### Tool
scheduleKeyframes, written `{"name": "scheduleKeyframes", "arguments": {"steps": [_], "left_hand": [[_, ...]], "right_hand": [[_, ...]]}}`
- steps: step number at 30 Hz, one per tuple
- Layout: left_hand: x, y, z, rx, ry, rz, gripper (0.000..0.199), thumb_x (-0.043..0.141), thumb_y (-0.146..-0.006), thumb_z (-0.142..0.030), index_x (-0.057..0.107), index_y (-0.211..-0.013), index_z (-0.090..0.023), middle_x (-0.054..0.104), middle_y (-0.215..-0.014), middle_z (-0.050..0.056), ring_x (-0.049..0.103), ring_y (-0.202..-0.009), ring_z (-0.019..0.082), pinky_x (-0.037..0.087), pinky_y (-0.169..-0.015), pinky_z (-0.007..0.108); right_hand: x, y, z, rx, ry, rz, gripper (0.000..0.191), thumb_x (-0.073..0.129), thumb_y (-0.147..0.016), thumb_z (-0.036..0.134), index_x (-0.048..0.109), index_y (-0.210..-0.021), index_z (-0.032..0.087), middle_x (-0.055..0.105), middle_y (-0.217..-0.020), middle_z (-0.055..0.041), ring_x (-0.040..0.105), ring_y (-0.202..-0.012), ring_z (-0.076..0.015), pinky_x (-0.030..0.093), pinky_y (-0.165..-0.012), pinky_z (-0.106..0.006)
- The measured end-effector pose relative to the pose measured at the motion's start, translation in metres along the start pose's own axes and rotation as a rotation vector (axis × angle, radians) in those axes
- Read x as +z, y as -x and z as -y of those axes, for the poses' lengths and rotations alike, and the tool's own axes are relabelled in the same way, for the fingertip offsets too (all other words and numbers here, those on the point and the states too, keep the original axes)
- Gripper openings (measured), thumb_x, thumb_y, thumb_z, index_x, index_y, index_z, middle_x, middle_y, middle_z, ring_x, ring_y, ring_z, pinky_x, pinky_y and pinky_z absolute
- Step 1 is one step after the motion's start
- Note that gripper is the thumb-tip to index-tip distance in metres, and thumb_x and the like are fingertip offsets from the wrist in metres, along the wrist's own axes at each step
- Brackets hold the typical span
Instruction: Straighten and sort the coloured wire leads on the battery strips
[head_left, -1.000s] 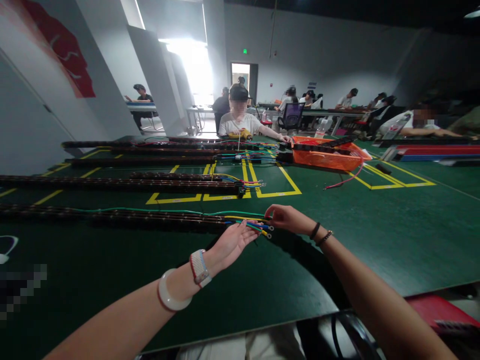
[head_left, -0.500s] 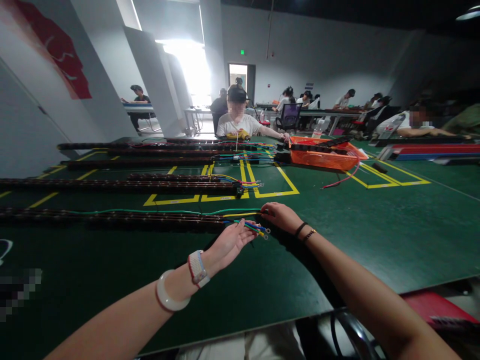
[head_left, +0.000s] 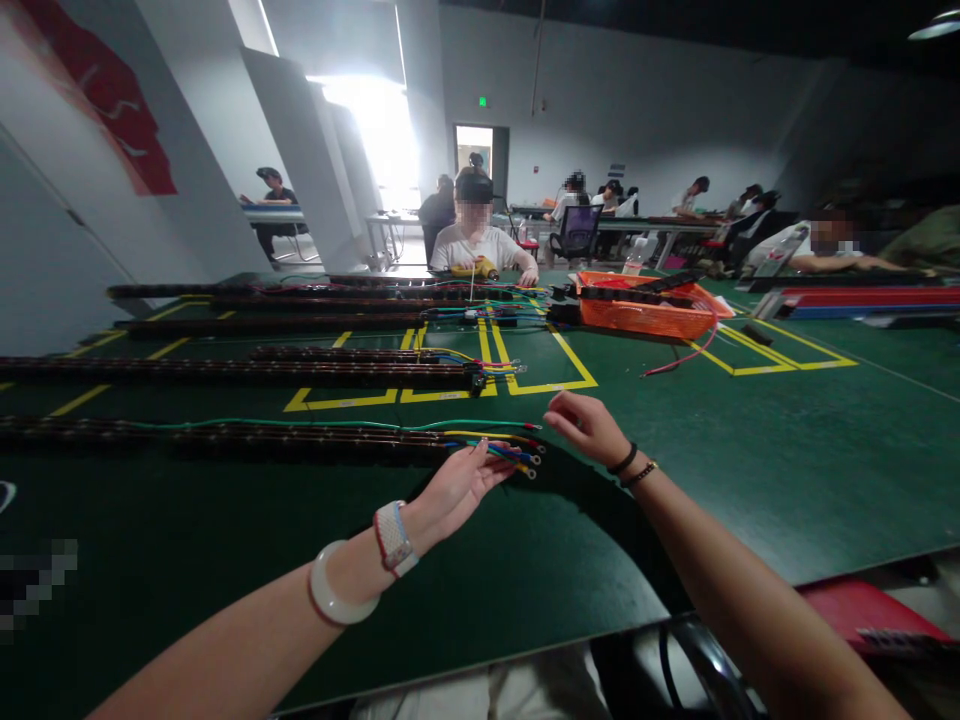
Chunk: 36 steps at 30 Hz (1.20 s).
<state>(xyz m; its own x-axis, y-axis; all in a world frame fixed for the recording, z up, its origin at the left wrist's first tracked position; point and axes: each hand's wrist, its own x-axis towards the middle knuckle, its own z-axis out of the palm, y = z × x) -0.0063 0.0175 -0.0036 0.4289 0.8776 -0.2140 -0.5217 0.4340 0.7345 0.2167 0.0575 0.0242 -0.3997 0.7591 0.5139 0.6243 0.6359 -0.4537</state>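
Closest to the camera, the near edge of the dark green flat counter [head_left: 787, 450] runs slantwise, rising to the right, and beyond this edge at lower right is a red seat [head_left: 862, 608]. Between the edge and both arms the counter surface is bare, and to the right of the right hand [head_left: 589, 425] there is also wide free room. The left hand [head_left: 461, 490], which wears a pale woven watch band [head_left: 391, 535] and a smooth white ring-shaped bangle [head_left: 337, 590] on its arm, has its grip on the thin blue and green wires with metal ring ends [head_left: 523, 457]: thumb above, fingers below. These wires come out at the right end of the long black segmented bundle [head_left: 225, 435], which continues out of view at left. The right hand has its grip released, the fingers bent loosely, just beside the tip of a long thin green wire [head_left: 337, 426] and apart from it. Farther, more black bundles [head_left: 360, 371] lie over yellow tape frames [head_left: 559, 388]; the small white labels [head_left: 450, 396] there are too small to read. Behind, an orange plastic basket [head_left: 645, 322] stands near a person in a white shirt [head_left: 480, 245], with a yellow tool [head_left: 487, 268] before them. On the far wall, the lit green sign [head_left: 482, 102] and a small dark notice [head_left: 617, 170] cannot be read.
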Motion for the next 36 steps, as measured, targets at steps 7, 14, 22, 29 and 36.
{"name": "scheduleKeyframes", "arguments": {"steps": [7, 14, 22, 29, 36], "left_hand": [[0.000, -0.001, 0.002, 0.000, 0.004, -0.048, 0.020, 0.047, -0.090, -0.019, 0.064, -0.092, -0.008, 0.069, -0.099, 0.014, 0.065, -0.095, 0.021, 0.045, -0.097, 0.038], [-0.004, -0.003, 0.003, 0.003, 0.000, -0.024, 0.020, 0.049, -0.089, -0.020, 0.064, -0.096, -0.007, 0.068, -0.101, 0.014, 0.064, -0.096, 0.021, 0.045, -0.097, 0.037], [0.001, 0.001, 0.000, 0.009, 0.005, 0.016, 0.029, 0.047, -0.091, -0.031, 0.062, -0.095, -0.007, 0.067, -0.100, 0.016, 0.063, -0.097, 0.023, 0.043, -0.100, 0.041], [0.002, 0.003, 0.004, 0.010, -0.123, -0.036, 0.024, 0.041, -0.092, -0.024, 0.058, -0.087, -0.007, 0.068, -0.090, 0.017, 0.066, -0.086, 0.024, 0.049, -0.088, 0.042], [0.004, 0.005, 0.003, -0.022, -0.159, -0.051, 0.025, 0.039, -0.092, -0.026, 0.056, -0.086, -0.008, 0.067, -0.089, 0.018, 0.067, -0.080, 0.024, 0.050, -0.083, 0.041]], "right_hand": [[0.011, 0.001, 0.022, -0.359, 0.233, 0.252, 0.042, 0.049, -0.084, 0.059, 0.053, -0.081, 0.018, 0.058, -0.068, -0.0032, 0.053, -0.062, -0.0147, 0.032, -0.058, -0.025], [0.017, 0.001, 0.027, -0.530, 0.425, 0.351, 0.031, 0.052, -0.088, 0.047, 0.058, -0.097, 0.018, 0.065, -0.075, -0.0055, 0.057, -0.066, -0.0163, 0.034, -0.063, -0.027], [0.018, 0.003, 0.025, -0.324, 0.428, 0.190, 0.026, 0.048, -0.092, 0.038, 0.060, -0.081, 0.018, 0.063, -0.072, -0.0042, 0.056, -0.066, -0.0137, 0.031, -0.062, -0.025], [0.027, -0.001, 0.024, 0.068, 0.266, 0.186, 0.017, 0.062, -0.083, 0.031, 0.057, -0.074, 0.017, 0.060, -0.072, -0.0003, 0.051, -0.066, -0.0116, 0.029, -0.057, -0.022], [0.044, 0.000, 0.025, 0.130, 0.457, 0.263, 0.016, 0.067, -0.079, 0.032, 0.059, -0.075, 0.019, 0.064, -0.076, -0.0020, 0.055, -0.078, -0.0174, 0.030, -0.071, -0.028]]}}
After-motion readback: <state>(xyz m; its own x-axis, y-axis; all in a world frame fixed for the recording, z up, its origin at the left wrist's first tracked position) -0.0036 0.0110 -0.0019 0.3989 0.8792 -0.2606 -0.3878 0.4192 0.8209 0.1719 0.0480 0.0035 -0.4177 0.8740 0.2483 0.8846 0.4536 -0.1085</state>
